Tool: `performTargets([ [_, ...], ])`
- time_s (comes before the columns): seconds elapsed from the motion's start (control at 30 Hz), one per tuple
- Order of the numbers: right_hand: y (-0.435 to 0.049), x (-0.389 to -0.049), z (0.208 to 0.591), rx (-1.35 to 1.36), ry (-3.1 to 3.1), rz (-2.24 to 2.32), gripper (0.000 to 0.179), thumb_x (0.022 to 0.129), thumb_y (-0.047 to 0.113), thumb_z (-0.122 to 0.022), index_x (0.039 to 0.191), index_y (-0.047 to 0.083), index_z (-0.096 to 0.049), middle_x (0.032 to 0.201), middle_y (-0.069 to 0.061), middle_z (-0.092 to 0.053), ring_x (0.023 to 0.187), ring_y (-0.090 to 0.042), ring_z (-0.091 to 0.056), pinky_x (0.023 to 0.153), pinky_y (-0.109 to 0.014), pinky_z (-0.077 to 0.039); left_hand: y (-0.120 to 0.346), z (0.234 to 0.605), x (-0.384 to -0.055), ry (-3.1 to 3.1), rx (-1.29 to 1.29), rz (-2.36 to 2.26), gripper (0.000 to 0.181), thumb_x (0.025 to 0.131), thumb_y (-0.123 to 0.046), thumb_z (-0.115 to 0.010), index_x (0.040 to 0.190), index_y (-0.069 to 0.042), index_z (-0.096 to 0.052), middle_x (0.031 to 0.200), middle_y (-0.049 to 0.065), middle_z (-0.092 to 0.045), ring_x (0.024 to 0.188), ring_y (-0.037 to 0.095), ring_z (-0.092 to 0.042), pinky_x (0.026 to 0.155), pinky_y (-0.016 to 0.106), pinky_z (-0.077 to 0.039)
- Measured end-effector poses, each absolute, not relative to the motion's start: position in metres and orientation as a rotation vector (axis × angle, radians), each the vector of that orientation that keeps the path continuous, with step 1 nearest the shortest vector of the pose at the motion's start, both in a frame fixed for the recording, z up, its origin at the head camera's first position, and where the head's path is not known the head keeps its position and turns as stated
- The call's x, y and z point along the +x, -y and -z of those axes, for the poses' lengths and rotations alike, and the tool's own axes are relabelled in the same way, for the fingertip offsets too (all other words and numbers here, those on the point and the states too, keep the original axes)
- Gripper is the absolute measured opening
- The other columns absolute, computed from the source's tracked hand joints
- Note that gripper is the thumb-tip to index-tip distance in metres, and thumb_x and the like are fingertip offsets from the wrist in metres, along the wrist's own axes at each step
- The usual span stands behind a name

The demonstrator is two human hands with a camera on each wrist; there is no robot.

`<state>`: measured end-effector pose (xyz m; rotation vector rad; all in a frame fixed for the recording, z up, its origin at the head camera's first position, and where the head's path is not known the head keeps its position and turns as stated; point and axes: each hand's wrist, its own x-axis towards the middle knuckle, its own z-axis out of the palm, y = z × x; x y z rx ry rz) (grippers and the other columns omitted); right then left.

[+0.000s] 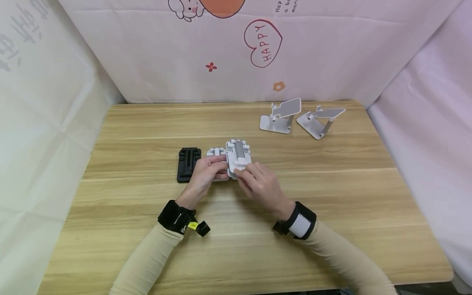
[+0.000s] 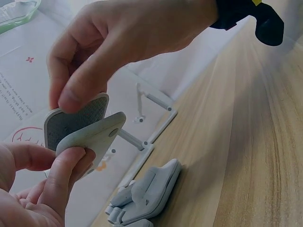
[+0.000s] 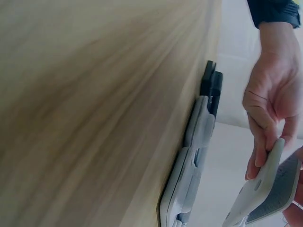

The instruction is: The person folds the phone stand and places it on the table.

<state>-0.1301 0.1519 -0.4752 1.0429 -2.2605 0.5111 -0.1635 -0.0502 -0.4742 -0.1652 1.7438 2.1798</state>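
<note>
Both hands hold a white folding phone stand (image 1: 239, 157) above the table, its hinged end pointing away. The left hand (image 1: 205, 174) pinches one white plate of it between thumb and fingers. From the other side, the right hand (image 1: 263, 186) pinches the near end. In the left wrist view a gap shows between the white plate (image 2: 92, 137) at the left fingers and the grey-padded plate (image 2: 78, 120) under the right thumb. Beneath the hands lies a folded white stand (image 1: 216, 151), partly covered; the right wrist view shows another folded white stand (image 3: 177, 189) beside it.
A folded black phone stand (image 1: 189, 164) lies left of the white ones. At the back right stand two unfolded stands, one white and grey (image 1: 282, 116), the other similar (image 1: 318, 123). A printed white cloth (image 1: 166, 61) hangs behind the wooden table (image 1: 121, 164).
</note>
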Motion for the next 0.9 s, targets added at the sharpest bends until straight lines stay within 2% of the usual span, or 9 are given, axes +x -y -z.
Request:
performTargets([
  [0.1, -0.153, -0.132, 0.473, 1.015, 2.26, -0.702, 0.021, 0.088, 0.006, -0.079, 0.108, 0.003, -0.074, 0.092, -0.006, -0.066, 0.075, -0.017, -0.054, 0.058, -0.025, -0.047, 0.05, 0.474, -0.163, -1.741, -0.159, -2.186, 0.039, 0.096, 0.001, -0.065, 0.134, 0.012, -0.061, 0.118, 0.028, -0.071, 0.073, 0.009, -0.075, 0.07, 0.021, -0.063],
  [0.3, -0.156, -0.139, 0.473, 0.878, 2.177, -1.09, 0.014, 0.09, -0.001, -0.073, 0.104, -0.001, -0.073, 0.09, -0.01, -0.068, 0.083, -0.021, -0.062, 0.07, -0.03, -0.055, 0.051, 0.475, -0.163, -1.756, -0.155, -2.186, 0.039, 0.097, 0.0, -0.064, 0.134, 0.011, -0.061, 0.12, 0.028, -0.071, 0.075, 0.01, -0.075, 0.071, 0.024, -0.064],
  [0.53, -0.158, -0.153, 0.48, 0.681, 2.154, -1.333, 0.011, 0.094, -0.002, -0.07, 0.105, -0.003, -0.072, 0.089, -0.015, -0.07, 0.084, -0.025, -0.064, 0.078, -0.025, -0.054, 0.051, 0.474, -0.163, -1.741, -0.19, -2.197, 0.039, 0.098, 0.0, -0.064, 0.135, 0.01, -0.061, 0.122, 0.028, -0.07, 0.076, 0.01, -0.075, 0.072, 0.024, -0.064],
  [0.7, -0.159, -0.157, 0.485, 0.569, 2.158, -1.462, 0.015, 0.094, -0.003, -0.07, 0.109, -0.006, -0.07, 0.089, -0.017, -0.069, 0.082, -0.027, -0.062, 0.076, -0.031, -0.053, 0.051, 0.474, -0.163, -1.734, -0.166, -2.208, 0.038, 0.098, 0.0, -0.063, 0.134, 0.011, -0.06, 0.123, 0.03, -0.069, 0.076, 0.01, -0.075, 0.072, 0.025, -0.064],
  [0.9, -0.157, -0.158, 0.486, 0.41, 2.225, -1.637, 0.029, 0.098, 0.002, -0.068, 0.124, -0.009, -0.061, 0.096, -0.019, -0.066, 0.087, -0.018, -0.059, 0.08, -0.021, -0.05, 0.051, 0.473, -0.162, -1.744, -0.132, -2.207, 0.039, 0.097, -0.001, -0.063, 0.135, 0.011, -0.06, 0.124, 0.029, -0.069, 0.079, 0.01, -0.075, 0.074, 0.026, -0.065],
])
